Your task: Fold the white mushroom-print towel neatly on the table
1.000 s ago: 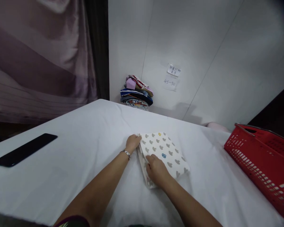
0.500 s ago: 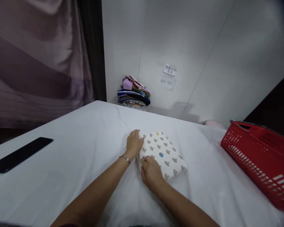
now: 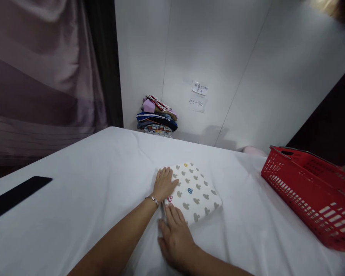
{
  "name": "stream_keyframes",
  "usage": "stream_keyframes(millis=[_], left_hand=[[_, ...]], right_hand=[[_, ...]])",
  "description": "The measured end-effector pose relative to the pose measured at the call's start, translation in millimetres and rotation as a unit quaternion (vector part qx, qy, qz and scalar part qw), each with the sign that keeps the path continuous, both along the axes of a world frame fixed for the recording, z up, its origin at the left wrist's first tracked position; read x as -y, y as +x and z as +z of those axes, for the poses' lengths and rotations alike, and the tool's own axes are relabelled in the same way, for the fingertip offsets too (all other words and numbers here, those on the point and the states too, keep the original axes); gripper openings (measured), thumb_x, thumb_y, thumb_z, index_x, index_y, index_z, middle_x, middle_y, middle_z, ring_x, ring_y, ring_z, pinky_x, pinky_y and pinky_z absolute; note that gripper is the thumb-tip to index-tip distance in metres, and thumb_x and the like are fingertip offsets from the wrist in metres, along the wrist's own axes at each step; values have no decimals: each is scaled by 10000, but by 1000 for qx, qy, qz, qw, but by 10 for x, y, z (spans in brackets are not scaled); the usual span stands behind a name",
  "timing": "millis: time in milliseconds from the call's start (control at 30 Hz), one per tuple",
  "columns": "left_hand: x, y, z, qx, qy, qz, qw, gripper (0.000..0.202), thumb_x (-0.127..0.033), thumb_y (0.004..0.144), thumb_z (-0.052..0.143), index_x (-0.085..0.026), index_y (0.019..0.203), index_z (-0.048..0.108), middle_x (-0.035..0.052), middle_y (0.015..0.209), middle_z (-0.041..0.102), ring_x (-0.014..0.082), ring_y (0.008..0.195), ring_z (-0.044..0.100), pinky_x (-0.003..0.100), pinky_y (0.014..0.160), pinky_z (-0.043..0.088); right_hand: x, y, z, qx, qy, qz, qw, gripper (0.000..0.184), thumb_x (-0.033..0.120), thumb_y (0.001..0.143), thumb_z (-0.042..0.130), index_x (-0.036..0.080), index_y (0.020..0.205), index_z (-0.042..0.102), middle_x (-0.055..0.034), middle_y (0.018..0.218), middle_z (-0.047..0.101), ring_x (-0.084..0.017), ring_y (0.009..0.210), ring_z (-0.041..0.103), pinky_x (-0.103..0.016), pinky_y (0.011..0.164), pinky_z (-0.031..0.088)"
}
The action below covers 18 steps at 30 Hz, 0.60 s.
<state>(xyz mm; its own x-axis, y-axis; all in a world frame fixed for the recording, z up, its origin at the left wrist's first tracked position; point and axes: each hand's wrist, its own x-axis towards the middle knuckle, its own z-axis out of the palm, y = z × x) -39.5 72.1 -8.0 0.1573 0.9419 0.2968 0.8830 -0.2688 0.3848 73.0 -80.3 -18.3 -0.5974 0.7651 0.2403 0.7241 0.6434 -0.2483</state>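
The right hand (image 3: 175,237) lay flat at 6 o'clock, fingers slightly apart, tips touching the folded white grey-patterned cloth (image 3: 197,189) at mid-table. Its long axis ran 10 to 4 o'clock. The left hand (image 3: 165,183) rested flat on its 9 o'clock edge, fingers together.

White folded cloth (image 3: 196,190) with grey shapes, possibly hearts, red basket (image 3: 310,191)

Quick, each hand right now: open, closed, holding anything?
Left hand: open, palm flat on the folded white cloth with grey shapes, no grip.
Right hand: open, flat on the white sheet, fingertips at that cloth's near edge.
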Motion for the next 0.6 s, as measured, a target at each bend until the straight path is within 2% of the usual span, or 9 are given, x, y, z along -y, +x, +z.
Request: stream_keyframes(millis=[67, 133, 200, 300, 367, 400, 467, 533, 600], left_hand=[[17, -2, 18, 7, 6, -1, 1000, 496, -432, 843, 408, -161, 1255, 471, 103, 1402, 379, 239, 1343, 218, 400, 1114, 71], [30, -4, 20, 7, 13, -2, 1000, 470, -418, 862, 380, -169, 1249, 477, 95, 1397, 388, 234, 1340, 227, 397, 1114, 74], [45, -5, 7, 8, 17, 7, 1000, 456, -397, 876, 353, -175, 1257, 466, 85, 1409, 372, 232, 1344, 213, 409, 1109, 82], [84, -16, -22, 38, 10, 67, 997, 489, -390, 868, 365, -156, 1296, 409, 99, 1454, 279, 247, 1355, 166, 432, 1090, 137], [129, -35, -29, 75, -3, 120, 990, 557, -415, 844, 407, -138, 1324, 351, 125, 1467, 231, 262, 1348, 181, 420, 1068, 201], [157, -49, -24, 96, -13, 140, 985, 594, -428, 828, 432, -131, 1332, 324, 140, 1458, 242, 266, 1335, 216, 404, 1052, 237], [221, -83, 5, 136, -44, 167, 976, 654, -442, 794, 484, -130, 1335, 287, 160, 1416, 309, 269, 1291, 308, 372, 1010, 304], [294, -115, 55, 171, -93, 181, 964, 669, -439, 765, 525, -141, 1315, 287, 165, 1340, 408, 271, 1209, 421, 352, 935, 376], [367, -135, 112, 205, -147, 180, 951, 641, -439, 751, 546, -157, 1276, 309, 155, 1237, 506, 263, 1085, 528, 335, 836, 430]], right_hand=[[33, 56, 105, -8, -34, 38, 999, 445, 345, 802, 530, 162, 1208, 522, -139, 1418, 333, -321, 1345, 154, -517, 1066, 168], [16, 166, 250, -28, -59, 77, 995, 384, 330, 808, 517, 221, 1175, 551, -78, 1357, 441, -265, 1328, 242, -486, 1080, 160], [-96, 353, 392, -64, -55, 73, 994, 324, 282, 827, 483, 262, 1137, 574, -40, 1324, 480, -204, 1287, 332, -446, 1081, 189], [-467, 757, 516, -142, 6, -60, 988, 323, 247, 847, 441, 237, 1139, 581, -70, 1311, 491, -201, 1262, 369, -436, 1056, 252], [-779, 1044, 522, -156, -6, -169, 973, 314, 274, 830, 476, 185, 1100, 609, -102, 1303, 491, -228, 1236, 399, -409, 1035, 297], [-926, 1171, 508, -157, -33, -224, 961, 333, 293, 822, 493, 168, 1110, 606, -112, 1294, 496, -239, 1213, 425, -402, 1026, 310], [-1167, 1369, 464, -169, -137, -290, 932, 406, 313, 824, 491, 153, 1192, 553, -118, 1231, 546, -233, 1110, 520, -375, 969, 377], [-1325, 1481, 424, -191, -229, -322, 898, 511, 375, 824, 496, 128, 1271, 481, -128, 1159, 588, -226, 1017, 578, -356, 921, 417], [-1419, 1518, 407, -218, -290, -332, 871, 616, 452, 801, 523, 112, 1307, 437, -140, 1151, 591, -227, 992, 593, -345, 903, 430]])
